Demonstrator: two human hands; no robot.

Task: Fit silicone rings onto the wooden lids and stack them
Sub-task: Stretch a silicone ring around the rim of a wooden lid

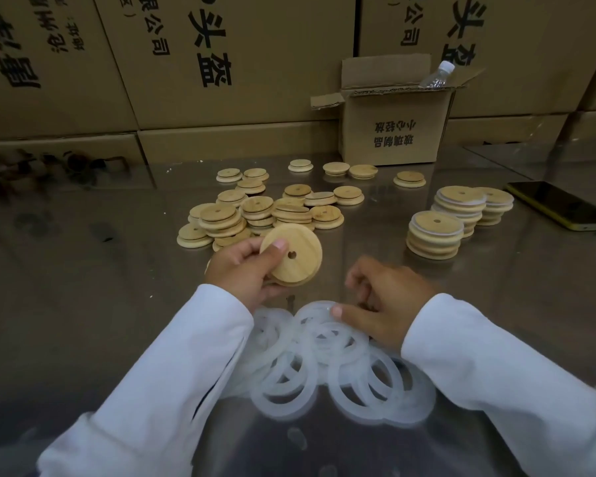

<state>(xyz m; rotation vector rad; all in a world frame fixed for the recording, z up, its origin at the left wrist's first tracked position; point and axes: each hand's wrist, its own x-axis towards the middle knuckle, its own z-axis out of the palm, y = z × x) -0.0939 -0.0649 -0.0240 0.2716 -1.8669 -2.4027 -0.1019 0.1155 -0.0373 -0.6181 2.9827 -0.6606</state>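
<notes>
Left of right hand [382, 304], left hand [241, 270] grips a lid [291, 256], tilted. Right hand pinches a ring [319, 306] atop the pile [358, 383] under it: pickup step. Next: stretch ring onto lid rim evenly

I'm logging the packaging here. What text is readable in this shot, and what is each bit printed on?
"玻璃制品": small open box, printed upside down.
"小心轻放": same box, also upside down.
"头盔": tall carton behind it, and again on the right carton.
"限公司": tall carton, cut off at the top edge.
"公司": right carton, also cut off.
Far-left carton: characters cropped and blurred, unreadable.
</notes>
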